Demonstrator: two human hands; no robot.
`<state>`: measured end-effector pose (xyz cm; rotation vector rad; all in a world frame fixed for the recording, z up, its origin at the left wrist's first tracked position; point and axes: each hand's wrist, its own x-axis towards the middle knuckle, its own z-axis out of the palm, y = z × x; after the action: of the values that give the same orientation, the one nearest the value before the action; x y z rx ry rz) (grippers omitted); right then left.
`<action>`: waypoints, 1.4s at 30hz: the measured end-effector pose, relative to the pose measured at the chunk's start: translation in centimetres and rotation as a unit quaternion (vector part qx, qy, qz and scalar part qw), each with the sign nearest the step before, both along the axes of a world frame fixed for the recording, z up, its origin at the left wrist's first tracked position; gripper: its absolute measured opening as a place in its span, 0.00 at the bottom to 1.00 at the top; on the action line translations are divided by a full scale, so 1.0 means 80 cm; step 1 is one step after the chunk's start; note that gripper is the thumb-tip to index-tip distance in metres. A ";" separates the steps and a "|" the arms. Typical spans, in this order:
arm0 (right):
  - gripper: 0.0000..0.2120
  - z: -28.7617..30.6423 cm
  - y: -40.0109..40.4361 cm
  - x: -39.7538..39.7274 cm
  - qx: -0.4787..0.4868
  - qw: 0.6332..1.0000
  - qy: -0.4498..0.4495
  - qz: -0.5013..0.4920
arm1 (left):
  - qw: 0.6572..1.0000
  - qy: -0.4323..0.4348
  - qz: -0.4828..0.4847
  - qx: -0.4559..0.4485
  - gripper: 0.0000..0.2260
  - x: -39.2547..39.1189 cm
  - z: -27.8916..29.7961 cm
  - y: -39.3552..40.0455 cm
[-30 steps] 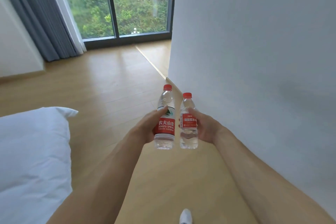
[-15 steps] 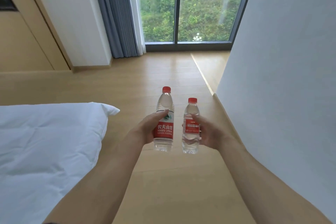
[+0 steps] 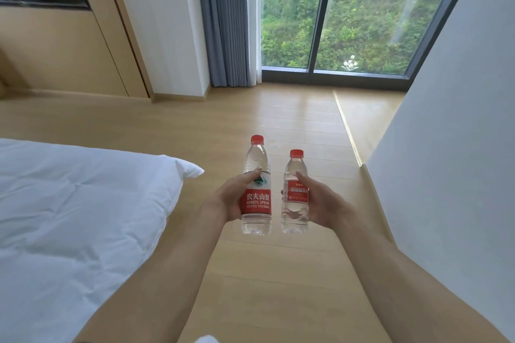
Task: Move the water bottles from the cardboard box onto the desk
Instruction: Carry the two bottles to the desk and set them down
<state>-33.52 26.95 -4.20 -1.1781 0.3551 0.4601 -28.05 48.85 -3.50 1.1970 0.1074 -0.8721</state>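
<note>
Wooden floor [image 3: 292, 120] below | left hand [image 3: 228, 200] grip grasps taller water-filled bottle [image 3: 256, 189] | right hand [image 3: 320, 203] grip grasps shorter water-filled bottle [image 3: 295, 192] | both upright, red-capped

two water bottles [image 3: 256, 192] [image 3: 296, 195], two hands [image 3: 225, 199] [image 3: 324, 203], one white duvet [image 3: 69, 203]

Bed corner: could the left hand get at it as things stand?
Probably not freely: the left hand grips the taller bottle. The bed corner lies just to its left with nothing between.
</note>
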 end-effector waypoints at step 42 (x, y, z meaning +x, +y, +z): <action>0.22 -0.018 0.089 0.848 -0.002 0.984 -0.043 0.172 | 0.972 -0.034 0.232 0.033 0.23 0.749 -0.002 0.061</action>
<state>34.31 34.08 -5.61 -1.2646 0.0759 0.7049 31.90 53.75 -3.65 1.1970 0.3476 -0.4187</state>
